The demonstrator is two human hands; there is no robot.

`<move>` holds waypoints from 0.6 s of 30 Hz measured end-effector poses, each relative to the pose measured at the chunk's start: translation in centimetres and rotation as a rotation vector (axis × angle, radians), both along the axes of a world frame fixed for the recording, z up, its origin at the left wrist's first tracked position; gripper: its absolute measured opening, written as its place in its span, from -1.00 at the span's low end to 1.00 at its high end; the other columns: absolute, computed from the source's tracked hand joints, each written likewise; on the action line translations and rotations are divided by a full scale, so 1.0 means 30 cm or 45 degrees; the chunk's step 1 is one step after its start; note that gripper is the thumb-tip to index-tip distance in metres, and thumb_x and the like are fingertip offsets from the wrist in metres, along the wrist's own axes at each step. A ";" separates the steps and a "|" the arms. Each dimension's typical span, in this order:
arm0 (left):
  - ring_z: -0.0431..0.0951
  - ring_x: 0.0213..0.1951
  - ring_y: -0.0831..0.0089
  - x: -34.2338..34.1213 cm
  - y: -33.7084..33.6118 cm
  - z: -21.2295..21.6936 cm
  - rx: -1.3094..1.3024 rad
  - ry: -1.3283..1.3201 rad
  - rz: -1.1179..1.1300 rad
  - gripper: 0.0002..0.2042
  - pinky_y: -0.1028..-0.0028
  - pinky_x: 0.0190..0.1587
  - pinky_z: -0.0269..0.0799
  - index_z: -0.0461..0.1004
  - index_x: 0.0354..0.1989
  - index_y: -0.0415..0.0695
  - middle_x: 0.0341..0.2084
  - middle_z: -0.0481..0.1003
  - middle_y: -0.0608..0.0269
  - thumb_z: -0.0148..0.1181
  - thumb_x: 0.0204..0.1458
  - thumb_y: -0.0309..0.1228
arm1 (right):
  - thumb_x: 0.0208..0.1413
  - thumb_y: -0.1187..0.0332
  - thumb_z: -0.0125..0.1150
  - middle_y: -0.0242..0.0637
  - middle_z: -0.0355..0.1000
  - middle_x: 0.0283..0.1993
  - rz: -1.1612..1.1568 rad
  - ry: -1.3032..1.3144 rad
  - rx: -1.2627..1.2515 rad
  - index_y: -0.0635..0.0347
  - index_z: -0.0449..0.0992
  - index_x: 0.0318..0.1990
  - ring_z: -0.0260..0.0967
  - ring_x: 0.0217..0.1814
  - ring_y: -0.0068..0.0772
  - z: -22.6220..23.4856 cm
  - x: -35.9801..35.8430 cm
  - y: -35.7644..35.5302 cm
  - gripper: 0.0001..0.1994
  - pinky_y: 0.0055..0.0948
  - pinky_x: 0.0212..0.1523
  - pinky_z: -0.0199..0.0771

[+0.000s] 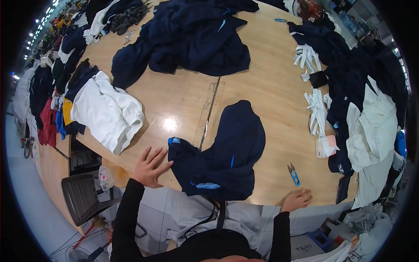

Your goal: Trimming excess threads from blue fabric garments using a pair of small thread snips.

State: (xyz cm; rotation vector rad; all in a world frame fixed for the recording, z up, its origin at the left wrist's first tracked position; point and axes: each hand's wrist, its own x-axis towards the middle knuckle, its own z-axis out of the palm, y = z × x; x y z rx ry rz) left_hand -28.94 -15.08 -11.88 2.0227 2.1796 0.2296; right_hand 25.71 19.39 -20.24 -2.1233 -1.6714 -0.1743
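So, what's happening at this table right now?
A person sits at the table with a dark navy garment laid in front of them. The left hand is spread at the garment's left edge; whether it touches is hard to tell. The right hand is at the table's near edge, just below blue-handled snips. A white garment lies to the left, more navy clothing farther back.

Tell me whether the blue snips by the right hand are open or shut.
Open: the blue snips lie on the table with their two blade tips apart, and the right hand is not holding them.
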 end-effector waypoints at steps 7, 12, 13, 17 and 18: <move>0.32 0.53 0.05 0.006 -0.008 -0.033 0.033 -0.039 0.057 0.04 -0.21 0.61 -0.02 0.52 0.42 0.33 0.50 0.36 0.05 0.60 -0.52 0.07 | 0.62 0.10 -0.09 0.26 0.13 0.57 -0.008 -0.017 -0.063 0.38 0.31 0.49 -0.03 0.66 0.23 -0.004 0.022 -0.008 -0.46 0.16 0.58 -0.03; 0.25 0.57 0.08 0.027 0.007 0.017 -0.048 -0.042 0.095 0.13 -0.21 0.62 -0.05 0.44 0.49 0.33 0.54 0.30 0.07 0.63 -0.55 0.08 | 0.63 0.09 -0.10 0.24 0.16 0.55 0.014 -0.032 -0.020 0.28 0.32 0.48 0.00 0.65 0.23 -0.004 0.027 0.000 -0.49 0.12 0.57 0.01; 0.22 0.58 0.08 0.028 0.006 0.024 -0.064 -0.051 0.096 0.16 -0.21 0.62 -0.06 0.41 0.51 0.33 0.56 0.27 0.08 0.63 -0.55 0.09 | 0.63 0.09 -0.10 0.24 0.16 0.55 0.035 -0.015 -0.007 0.28 0.32 0.48 0.00 0.65 0.23 -0.011 0.019 0.006 -0.49 0.12 0.57 0.01; 0.20 0.60 0.07 0.023 -0.017 0.016 -0.053 -0.008 0.063 0.18 -0.20 0.63 -0.10 0.36 0.56 0.30 0.58 0.24 0.05 0.59 -0.47 0.25 | 0.59 0.14 -0.06 0.24 0.17 0.54 0.010 -0.048 -0.001 0.29 0.32 0.47 0.01 0.63 0.27 -0.027 0.031 0.007 -0.49 0.16 0.56 0.04; 0.18 0.61 0.09 0.020 -0.018 0.027 -0.076 -0.029 0.063 0.16 -0.18 0.63 -0.09 0.33 0.58 0.30 0.59 0.23 0.08 0.57 -0.40 0.26 | 0.57 0.17 -0.05 0.24 0.16 0.54 -0.013 -0.074 -0.029 0.30 0.30 0.48 0.00 0.62 0.31 -0.028 0.036 0.009 -0.49 0.19 0.56 0.04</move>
